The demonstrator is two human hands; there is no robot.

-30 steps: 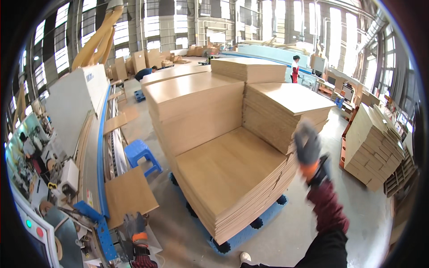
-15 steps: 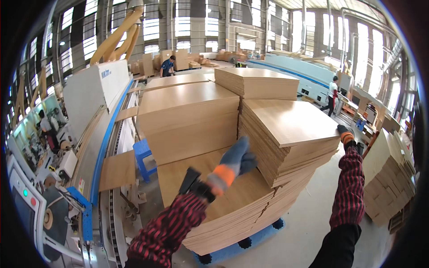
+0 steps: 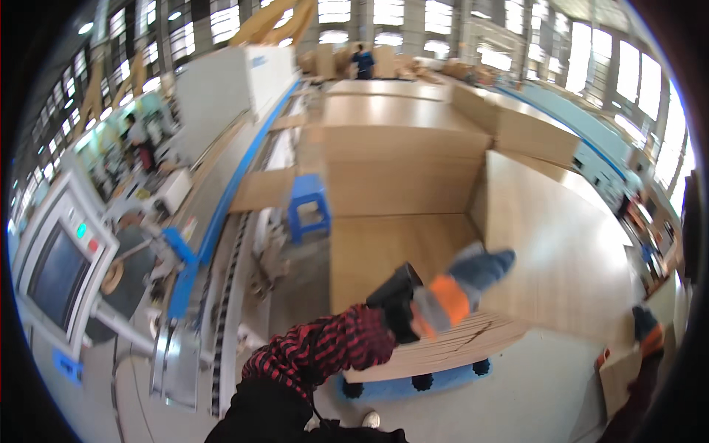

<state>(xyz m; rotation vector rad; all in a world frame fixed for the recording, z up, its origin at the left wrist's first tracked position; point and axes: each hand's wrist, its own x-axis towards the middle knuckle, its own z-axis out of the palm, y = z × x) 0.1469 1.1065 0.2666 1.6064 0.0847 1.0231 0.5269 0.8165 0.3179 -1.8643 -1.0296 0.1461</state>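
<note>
Off-white casing, biggest of all: am having the long machine running along the left, trailing its blue rail. Next, am facing stacked boards on a blue pallet, stepping down toward the near side. Across their right side, am watching a loose wood-faced board slanting, no longer lying flat as half a second ago; judging it to be coming free, with its weight probably passing to the hands. Am seeing its near edge jutting above a patch of grey floor, giving room there, while losing some on the left to a blue stool. Am reaching with the left hand across its near-left edge, stretching the gloved fingers nearly straight, not visibly curling them round anything. Am placing the right hand by its right corner, blurring too much for telling any grip.
</note>
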